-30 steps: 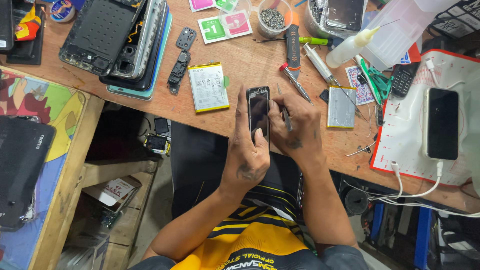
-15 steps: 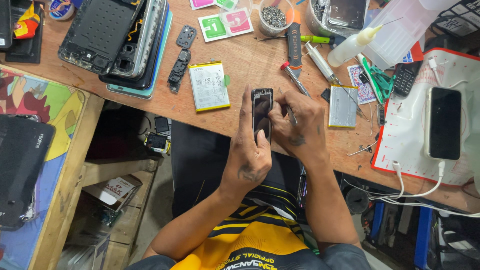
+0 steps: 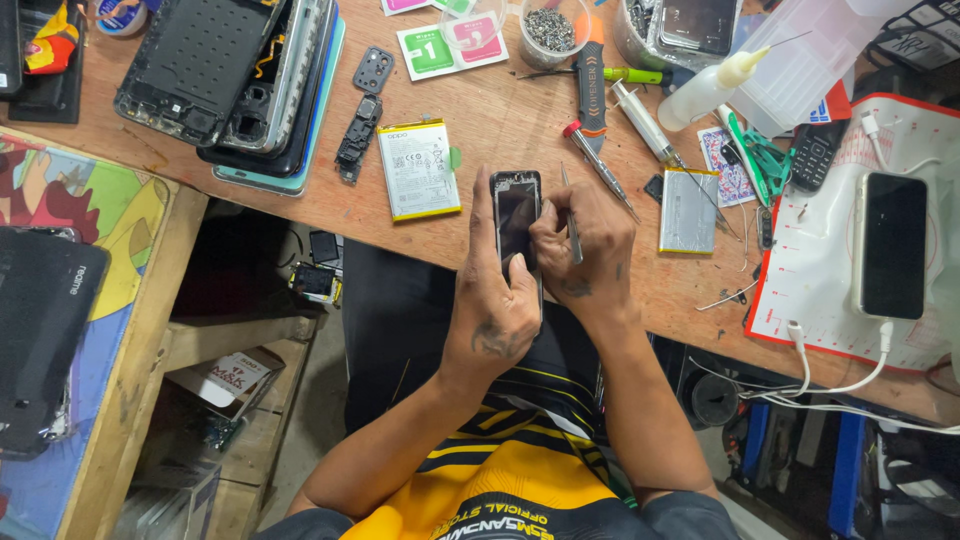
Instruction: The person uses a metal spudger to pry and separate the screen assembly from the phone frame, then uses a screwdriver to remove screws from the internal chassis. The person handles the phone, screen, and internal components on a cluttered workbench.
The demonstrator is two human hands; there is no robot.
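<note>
A small black phone (image 3: 516, 212) stands upright over the front edge of the wooden bench (image 3: 500, 110). My left hand (image 3: 497, 305) grips it from below and the left, thumb on its lower face. My right hand (image 3: 585, 250) holds thin metal tweezers (image 3: 568, 205) against the phone's right side, with the fingers curled round them. The tips of the tweezers lie at the phone's edge, partly hidden by my fingers.
On the bench lie a flat white battery (image 3: 418, 168), a silver battery (image 3: 688, 208), a stack of opened phone bodies (image 3: 240, 80), a red-tipped screwdriver (image 3: 598, 165), a glue bottle (image 3: 705, 88) and a cup of screws (image 3: 550, 28). A charging phone (image 3: 892, 245) rests on a white mat at right.
Both hands and the phone have stayed at the same spot. My right hand has shifted slightly along the phone's right edge with the tweezers.
</note>
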